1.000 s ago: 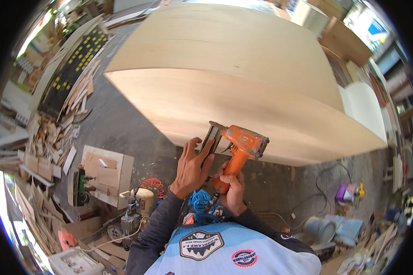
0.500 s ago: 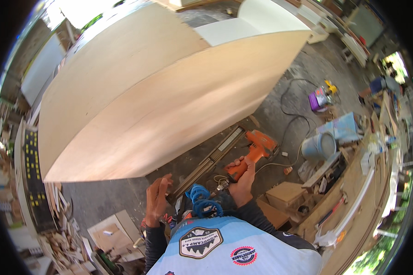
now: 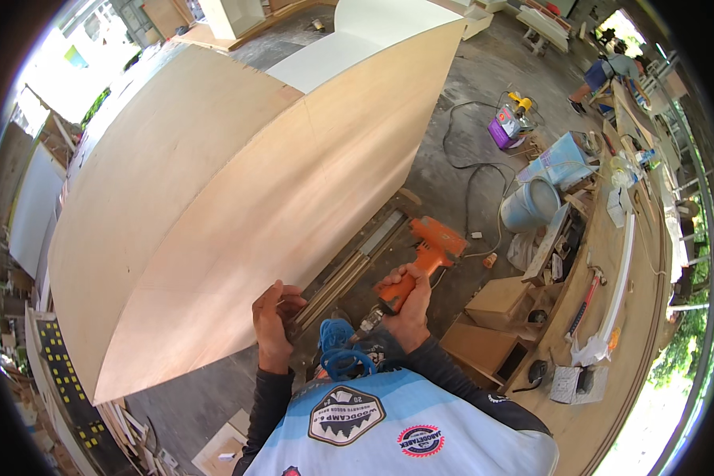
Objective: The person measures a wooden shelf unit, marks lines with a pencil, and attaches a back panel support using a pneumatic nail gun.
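My right hand [image 3: 410,305] is wrapped round the handle of an orange air nail gun [image 3: 435,242], held in front of my chest. A metal fitting [image 3: 370,319] sits at the base of its grip, close to a coiled blue air hose [image 3: 337,347]. My left hand [image 3: 274,324] is raised with nothing in it, fingers apart and slightly bent. It is beside the lower edge of a large pale plywood piece [image 3: 285,190] with a curved edge; I cannot tell whether it touches the wood. Long narrow strips [image 3: 337,284] lie below, between my hands.
A workbench [image 3: 603,381] on the right bears a hammer [image 3: 585,305] and a tape measure [image 3: 538,371]. Beyond the nail gun are a blue bucket [image 3: 531,205], a purple-and-white can [image 3: 506,127] and a dark cable [image 3: 470,165] on the floor. Another person [image 3: 607,73] bends at the far right.
My view has turned right, showing more of the bench. The nail gun stays in my right hand. My left hand appears higher and closer to the plywood.
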Demonstrator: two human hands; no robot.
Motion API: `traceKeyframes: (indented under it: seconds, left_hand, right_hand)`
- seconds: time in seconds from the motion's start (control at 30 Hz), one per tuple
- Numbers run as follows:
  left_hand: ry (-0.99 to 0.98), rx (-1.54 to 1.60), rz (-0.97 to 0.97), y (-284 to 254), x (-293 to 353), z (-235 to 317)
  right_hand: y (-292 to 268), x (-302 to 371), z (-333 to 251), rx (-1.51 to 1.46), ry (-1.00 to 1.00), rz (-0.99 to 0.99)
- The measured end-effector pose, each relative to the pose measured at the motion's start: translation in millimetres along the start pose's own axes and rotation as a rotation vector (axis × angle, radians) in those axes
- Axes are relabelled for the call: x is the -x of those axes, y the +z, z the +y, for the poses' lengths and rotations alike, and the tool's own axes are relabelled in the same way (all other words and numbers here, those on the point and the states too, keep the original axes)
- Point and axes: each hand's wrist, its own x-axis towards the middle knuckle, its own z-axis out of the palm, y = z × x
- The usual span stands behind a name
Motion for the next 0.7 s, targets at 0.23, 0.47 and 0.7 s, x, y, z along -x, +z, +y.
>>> traceKeyframes:
  seconds: [0.23,0.47,0.7]
  left_hand:
    - [0.107,-0.109,0.043,-3,-16,1]
    - [0.023,-0.457,-0.344,22,-35,8]
    - [0.238,-0.607,-0.588,182,-106,7]
  right_hand:
    - [9,3,8,-0.036,-0.054,-0.025]
    - [7,-24,-36,0.165,-0.121,-0.026]
    - [18,-78,-106,0.312,-0.052,-0.093]
